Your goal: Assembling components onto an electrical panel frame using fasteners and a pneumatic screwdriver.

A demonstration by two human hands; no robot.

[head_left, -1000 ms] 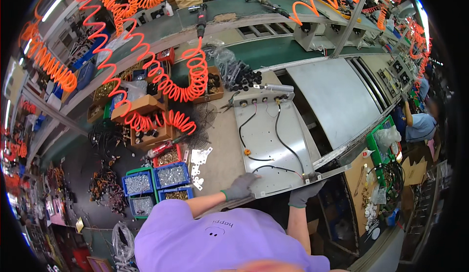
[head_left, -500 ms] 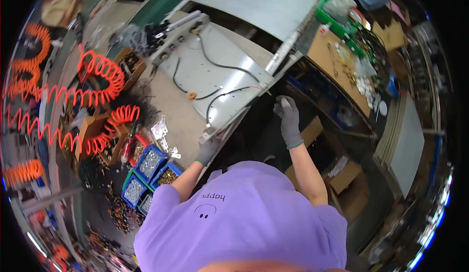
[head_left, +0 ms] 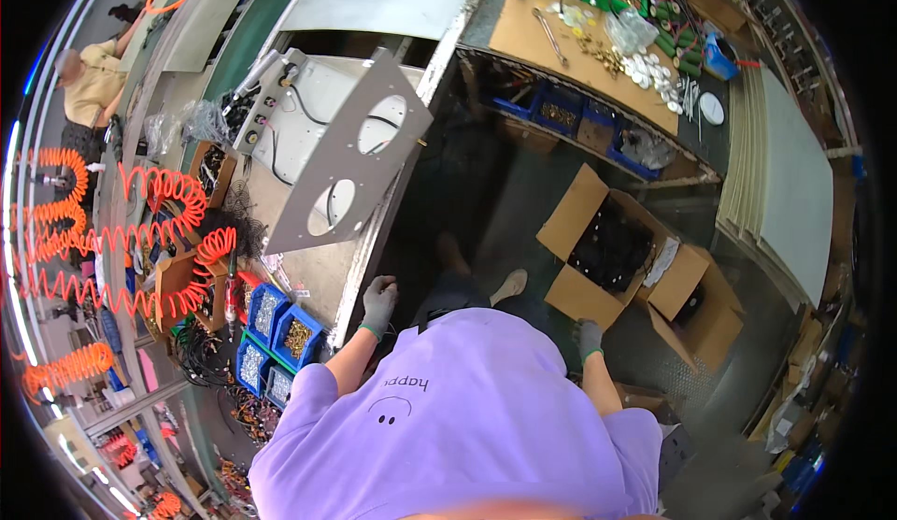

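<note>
My left hand (head_left: 378, 305), in a grey glove, is beside the near edge of the bench, its fingers curled in with nothing visible in them. A grey metal plate (head_left: 351, 167) with two large round holes lies slantwise over the open white metal housing (head_left: 318, 85). Black cables (head_left: 304, 109) in the housing show around and through the plate. My right hand (head_left: 589, 340), also gloved, hangs low at the right, next to an open cardboard box (head_left: 572, 288) holding black parts; its fingers are too dark to read. Neither hand touches the plate.
Blue bins (head_left: 297, 337) of small fasteners stand at the bench's near left, by coiled orange air hoses (head_left: 159, 230) and a red-handled driver (head_left: 231, 296). Cardboard with loose parts covers a side bench (head_left: 598, 62). Stacked panels (head_left: 780, 193) lean at the right. Another person (head_left: 93, 85) works far left.
The grey plate now lies over the housing, where it was not before. My right hand has dropped back toward the boxes, and my left hand has come off the housing's corner. The view has turned.
</note>
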